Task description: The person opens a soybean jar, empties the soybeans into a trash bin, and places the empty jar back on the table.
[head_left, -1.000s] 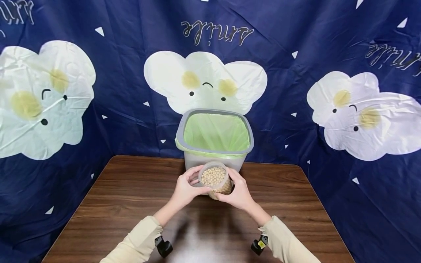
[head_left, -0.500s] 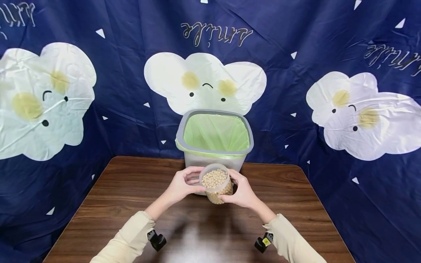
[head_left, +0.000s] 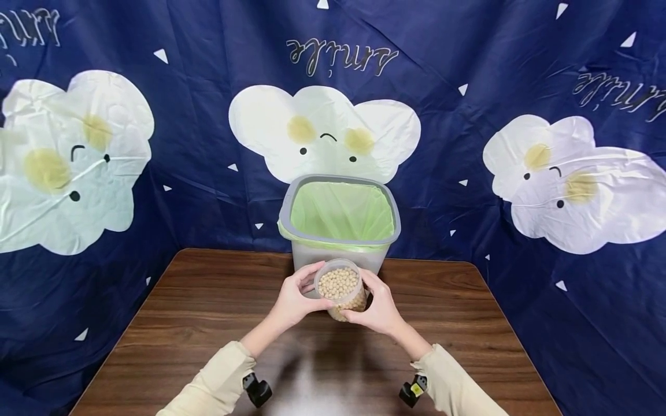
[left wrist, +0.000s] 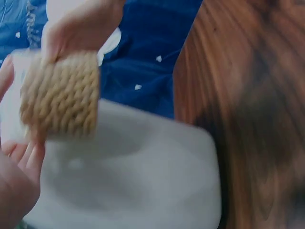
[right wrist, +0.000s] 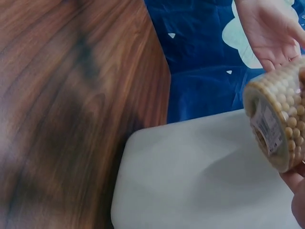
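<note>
A clear plastic jar (head_left: pixel 347 303) full of round, pale beige beans (head_left: pixel 338 283) is held in front of the bin, its uncovered mouth tilted toward the head camera. My left hand (head_left: pixel 292 297) holds it near the rim, thumb on the near side and fingers round the left. From the right, my right hand (head_left: pixel 382 306) grips its side, thumb low on the front. In the right wrist view the jar (right wrist: pixel 281 114) shows a white label (right wrist: pixel 268 126) on its base. The far fingers of both hands are partly hidden behind the jar.
A grey bin (head_left: pixel 338 254) with a grey rim and a light green liner (head_left: pixel 340 211) stands just beyond the jar at the table's back edge. The brown wooden table (head_left: pixel 218 312) is bordered by a dark blue cloth (head_left: pixel 198 190) printed with white clouds.
Half a second ago my left hand had slid left, its thumb at the jar's edge; now it is back, thumb across the jar's front. The jar stays before the bin, shifting only slightly.
</note>
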The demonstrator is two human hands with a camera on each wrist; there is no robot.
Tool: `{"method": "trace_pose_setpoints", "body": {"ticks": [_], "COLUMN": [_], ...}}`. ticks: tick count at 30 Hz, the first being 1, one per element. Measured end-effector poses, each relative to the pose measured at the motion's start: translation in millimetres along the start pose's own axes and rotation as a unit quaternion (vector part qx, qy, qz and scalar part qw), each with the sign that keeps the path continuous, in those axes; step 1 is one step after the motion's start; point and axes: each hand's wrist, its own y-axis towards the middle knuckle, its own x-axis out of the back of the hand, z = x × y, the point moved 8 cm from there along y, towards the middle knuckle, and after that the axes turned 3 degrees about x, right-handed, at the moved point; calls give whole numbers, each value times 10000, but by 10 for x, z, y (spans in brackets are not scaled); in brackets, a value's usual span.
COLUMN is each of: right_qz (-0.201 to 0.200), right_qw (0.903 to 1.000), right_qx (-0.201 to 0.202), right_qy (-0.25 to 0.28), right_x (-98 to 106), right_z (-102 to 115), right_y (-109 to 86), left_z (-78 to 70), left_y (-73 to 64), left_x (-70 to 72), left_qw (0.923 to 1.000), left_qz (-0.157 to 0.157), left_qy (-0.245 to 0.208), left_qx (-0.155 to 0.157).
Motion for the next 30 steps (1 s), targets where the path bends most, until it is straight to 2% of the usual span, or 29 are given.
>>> {"method": "trace_pose_setpoints", "body": {"ticks": [4, 7, 9, 12, 16, 19, 21, 25, 30], "right_qz": [-290, -310, -228, 3, 407, 651, 704, 543, 97], "right_qw": [9995, 9992, 9991, 9990, 9975, 9947, 9941, 9966, 9998], "right_qx": [-114, -257, -361, -437, -375, -289, -221, -122, -179], "right_qy": [-25, -4, -27, 32, 441, 741, 797, 608, 71], "right_x": [6, 12, 23, 47, 47, 17, 2, 2, 15], "right_z": [-4, -17, -37, -63, -65, -54, -45, -24, -17], "right_y": [0, 8, 11, 6, -13, -27, -31, -34, -43], "left_z": [3, 22, 38, 45, 46, 37, 30, 31, 58], "left_y": [-54, -60, -45, -19, 3, 8, 5, -9, -20], "left_x": [-18, -42, -54, -46, -32, -42, -49, -54, -31], "left_qw": [9977, 9972, 9986, 9983, 9911, 9874, 9870, 9900, 9980], "left_qz": [-685, -730, -466, 150, 951, 1298, 1372, 1168, 357], "left_qy": [-18, -63, -154, -470, -863, -853, -809, -770, -449], "left_qx": [11, 122, 211, 296, 359, 312, 235, 197, 248]}}
